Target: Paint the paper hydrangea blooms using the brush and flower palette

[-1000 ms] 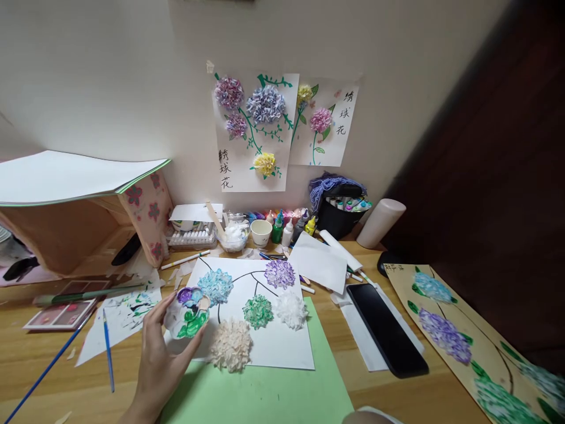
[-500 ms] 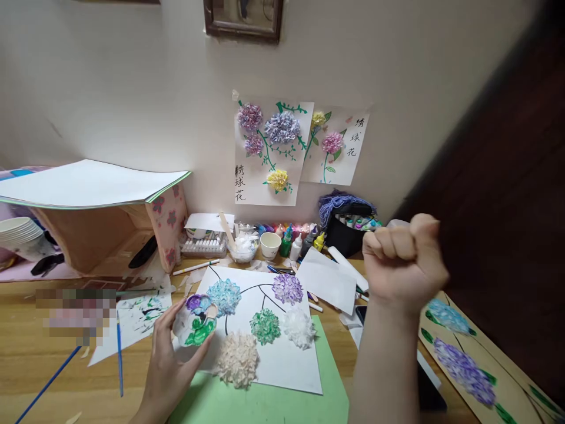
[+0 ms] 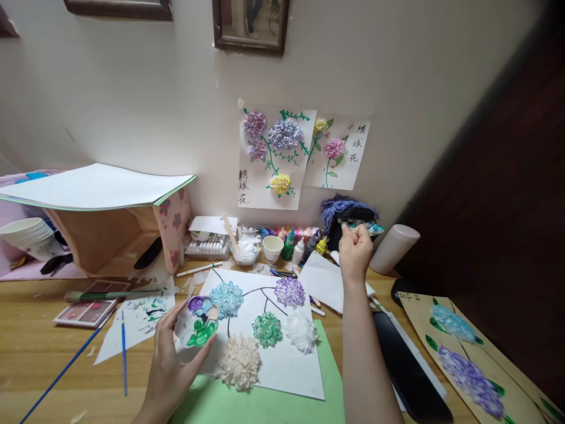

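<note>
My left hand (image 3: 171, 359) grips a round paint palette (image 3: 202, 335) by its edges, with purple, blue, peach, black and green paint on it. The palette hovers over the left edge of a white sheet (image 3: 291, 374). Textured flower heads in blue (image 3: 226, 298), purple (image 3: 289, 292), green (image 3: 267, 329), white (image 3: 301, 331) and cream (image 3: 239, 362) stand on that sheet, with dark stem lines between some. My right hand (image 3: 355, 253) is raised with curled fingers in front of a black marker bag (image 3: 335, 232); whether they hold anything is hidden.
Blue brushes (image 3: 124, 359) and a paint-smeared paper (image 3: 148, 315) lie left. Behind stand a paper cup (image 3: 272, 248), paint bottles (image 3: 298, 251) and a bowl of white scraps (image 3: 247, 250). At right are a black phone (image 3: 410, 368), a white cylinder (image 3: 395, 248) and a flower painting (image 3: 474, 377).
My right hand has moved left and slightly away from me, from a raised fist to in front of the marker bag. My left hand still holds the palette. The view has shifted slightly.
</note>
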Demonstrator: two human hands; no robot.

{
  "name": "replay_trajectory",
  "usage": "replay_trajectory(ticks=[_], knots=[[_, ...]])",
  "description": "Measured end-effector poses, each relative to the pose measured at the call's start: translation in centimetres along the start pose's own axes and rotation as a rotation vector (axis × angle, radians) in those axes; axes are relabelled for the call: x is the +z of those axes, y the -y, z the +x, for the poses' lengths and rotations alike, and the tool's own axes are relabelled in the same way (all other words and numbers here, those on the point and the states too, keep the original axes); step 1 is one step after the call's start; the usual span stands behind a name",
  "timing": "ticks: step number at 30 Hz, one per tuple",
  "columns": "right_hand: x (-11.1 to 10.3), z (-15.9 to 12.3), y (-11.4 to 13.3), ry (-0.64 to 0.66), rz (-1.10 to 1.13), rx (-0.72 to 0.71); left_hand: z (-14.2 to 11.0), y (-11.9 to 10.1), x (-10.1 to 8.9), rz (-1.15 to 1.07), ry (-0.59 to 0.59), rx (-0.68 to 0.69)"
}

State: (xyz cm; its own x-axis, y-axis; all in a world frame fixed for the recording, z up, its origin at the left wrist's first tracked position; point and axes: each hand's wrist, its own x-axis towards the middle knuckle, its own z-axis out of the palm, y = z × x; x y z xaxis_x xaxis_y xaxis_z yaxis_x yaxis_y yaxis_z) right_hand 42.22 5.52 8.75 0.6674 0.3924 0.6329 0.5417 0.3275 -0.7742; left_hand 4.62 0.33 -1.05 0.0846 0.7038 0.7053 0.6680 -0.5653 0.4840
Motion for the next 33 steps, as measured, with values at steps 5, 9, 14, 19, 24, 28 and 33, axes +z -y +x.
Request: replay_trajectory(ticks=[5,9,14,19,24,28,33], knots=[[-0.3,0.0,-2.1,0.033,-0.196,0.113,-0.1,0.0,0.1,0.003,0.013,-0.021],[0.7,-0.9,-4.6,0.214,-0.226,0.223,-0.2,0.1,0.1,0.011,0.018,-0.024],[2.4,-2.5,-6.5,0.392,-0.269,0.293,-0.3,0.1,0.1,0.004,0.02,-0.042],[3.2,-3.4,-6.8,0.502,-0.31,0.293,-0.3,0.1,0.3,0.003,0.02,-0.033],[3.4,-3.7,-6.6,0.505,-0.325,0.259,-0.3,0.1,0.2,0.009,0.021,-0.029],[3.3,-3.6,-5.9,0.482,-0.316,0.241,-0.2,-0.1,0.1,0.007,0.027,-0.004],[3.1,-3.2,-4.5,0.431,-0.282,0.226,0.0,-0.5,-0.2,0.015,0.027,0.023]])
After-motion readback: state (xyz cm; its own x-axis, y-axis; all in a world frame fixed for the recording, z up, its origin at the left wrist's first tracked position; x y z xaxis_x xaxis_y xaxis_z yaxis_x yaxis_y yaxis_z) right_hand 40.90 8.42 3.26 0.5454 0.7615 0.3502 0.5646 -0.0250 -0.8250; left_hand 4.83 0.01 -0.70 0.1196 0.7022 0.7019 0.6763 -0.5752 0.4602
